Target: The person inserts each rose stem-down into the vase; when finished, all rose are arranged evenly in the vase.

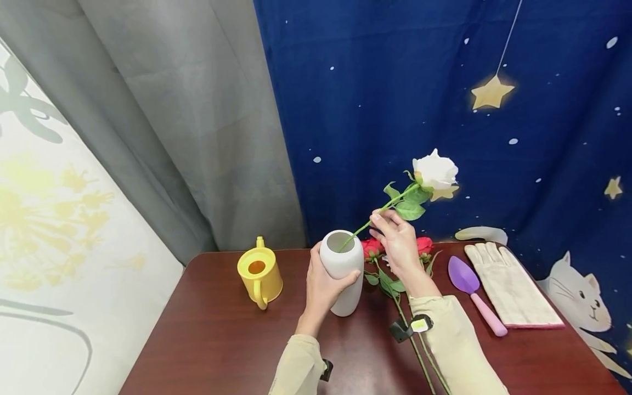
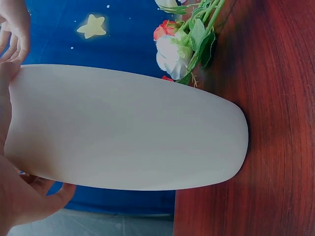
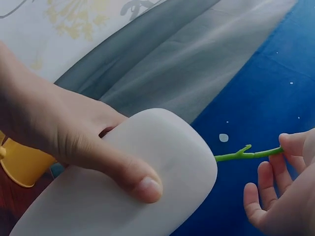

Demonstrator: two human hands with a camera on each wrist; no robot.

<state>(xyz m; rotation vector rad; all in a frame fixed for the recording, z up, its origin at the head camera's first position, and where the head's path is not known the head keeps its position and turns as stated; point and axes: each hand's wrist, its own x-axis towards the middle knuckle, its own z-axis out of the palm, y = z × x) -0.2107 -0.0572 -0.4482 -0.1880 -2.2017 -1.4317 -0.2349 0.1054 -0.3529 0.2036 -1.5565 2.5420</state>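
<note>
Right now my right hand (image 1: 399,241) pinches the green stem of the white rose (image 1: 435,173) between thumb and fingertips, the other fingers loosely spread. The rose's long axis slants: bloom up and to the right against the blue curtain (image 1: 444,82), stem end down-left inside the mouth of the white vase (image 1: 342,271). That vase stands upright on the dark wooden table (image 1: 207,334), near its middle, and my left hand (image 1: 321,285) is wrapped round its body, thumb across the front. My count: one vase, one white rose in hand, one yellow watering can (image 1: 259,274) left of the vase, one purple trowel (image 1: 474,293), one cream glove (image 1: 511,285). Red roses (image 1: 372,248) lie behind my right wrist; at least two blooms show.
</note>
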